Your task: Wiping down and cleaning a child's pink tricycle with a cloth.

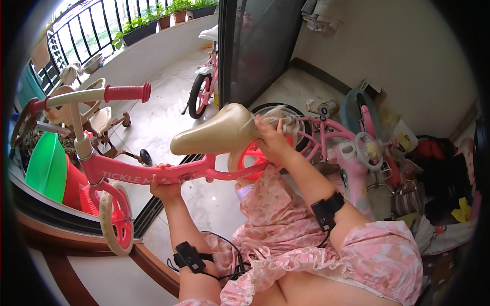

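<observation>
A pink balance bike's frame [132,170] spans the view from left to centre, with a beige saddle [214,132] on it. My left hand [166,185] grips the frame from below, its fingertips showing above the tube. At the back of the saddle, my right hand [273,139] holds a pale, frayed cloth [279,116]. The handlebar with its red ribbed grip [126,93] is turned to the upper left, and the front wheel [116,220] hangs over the door threshold. The rear wheel [254,158] is partly hidden behind the frame and my right hand.
A green basin [46,168] and a red basin [72,185] stand at left, near a doll-sized stroller [103,122]. Another bicycle [206,84] stands on the balcony beside the glass door [260,49]. At right lie a pink bicycle [337,128], a ride-on toy [350,164] and bags [432,153].
</observation>
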Tool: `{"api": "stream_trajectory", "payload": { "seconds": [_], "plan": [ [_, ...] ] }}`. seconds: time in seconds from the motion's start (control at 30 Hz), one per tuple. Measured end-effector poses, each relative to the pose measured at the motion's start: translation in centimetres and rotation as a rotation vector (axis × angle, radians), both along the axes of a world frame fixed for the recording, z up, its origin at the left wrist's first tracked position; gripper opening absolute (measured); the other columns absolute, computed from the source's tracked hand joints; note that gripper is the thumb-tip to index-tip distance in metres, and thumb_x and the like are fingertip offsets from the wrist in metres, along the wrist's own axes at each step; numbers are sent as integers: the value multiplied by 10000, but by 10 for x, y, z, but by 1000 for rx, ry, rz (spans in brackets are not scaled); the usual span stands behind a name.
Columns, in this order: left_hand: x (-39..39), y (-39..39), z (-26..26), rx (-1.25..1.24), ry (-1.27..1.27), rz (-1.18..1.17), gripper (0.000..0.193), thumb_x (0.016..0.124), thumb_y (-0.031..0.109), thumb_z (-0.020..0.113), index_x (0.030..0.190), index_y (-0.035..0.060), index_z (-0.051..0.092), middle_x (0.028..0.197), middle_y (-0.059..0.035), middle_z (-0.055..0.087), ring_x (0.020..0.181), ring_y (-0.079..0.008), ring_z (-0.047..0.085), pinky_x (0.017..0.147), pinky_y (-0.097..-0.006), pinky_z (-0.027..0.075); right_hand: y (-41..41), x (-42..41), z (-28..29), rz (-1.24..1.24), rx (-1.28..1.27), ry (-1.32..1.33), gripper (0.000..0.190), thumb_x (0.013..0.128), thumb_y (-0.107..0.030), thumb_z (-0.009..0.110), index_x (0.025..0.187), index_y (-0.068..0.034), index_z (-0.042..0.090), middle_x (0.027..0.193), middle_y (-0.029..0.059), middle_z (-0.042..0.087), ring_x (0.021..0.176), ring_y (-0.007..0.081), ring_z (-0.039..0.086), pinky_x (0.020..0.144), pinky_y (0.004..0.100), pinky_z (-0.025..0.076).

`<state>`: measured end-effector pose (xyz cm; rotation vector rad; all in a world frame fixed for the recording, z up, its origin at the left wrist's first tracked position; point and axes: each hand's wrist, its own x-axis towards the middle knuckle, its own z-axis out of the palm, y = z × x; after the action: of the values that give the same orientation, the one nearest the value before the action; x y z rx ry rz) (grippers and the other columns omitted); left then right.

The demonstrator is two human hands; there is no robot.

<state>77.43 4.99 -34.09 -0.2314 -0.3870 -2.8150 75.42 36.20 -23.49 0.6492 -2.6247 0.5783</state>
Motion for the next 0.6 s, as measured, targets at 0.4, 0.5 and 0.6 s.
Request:
{"api": "stream_trajectory", "payload": {
  "seconds": [0.4, 0.5, 0.6],
  "plan": [
    [-11, 21, 12, 35, -72, 45, 223, 660, 130, 587, 860, 43, 538, 832, -96, 563, 864, -254, 524, 831, -402, 391, 154, -65, -85, -303, -1765, -337, 454, 908, -399, 280, 1089, -50, 505, 1077, 92, 545, 982, 233, 529, 836, 353, 428],
    [4, -8, 7, -10, -135, 160, 219, 657, 131, 590, 854, 47, 542, 824, -95, 563, 863, -252, 525, 833, -402, 391, 101, -40, -50, -165, -2054, -273, 457, 918, -375, 259, 1095, -11, 471, 1080, 102, 535, 989, 229, 522, 882, 361, 420],
    [1, 0, 10, 38, -164, 145, 224, 654, 136, 594, 856, 52, 544, 827, -90, 569, 863, -254, 529, 832, -416, 393, 81, -23, -26, 60, -1999, -323, 465, 901, -415, 302, 1080, -21, 472, 1076, 105, 532, 983, 227, 524, 877, 363, 420]
  ]
}}
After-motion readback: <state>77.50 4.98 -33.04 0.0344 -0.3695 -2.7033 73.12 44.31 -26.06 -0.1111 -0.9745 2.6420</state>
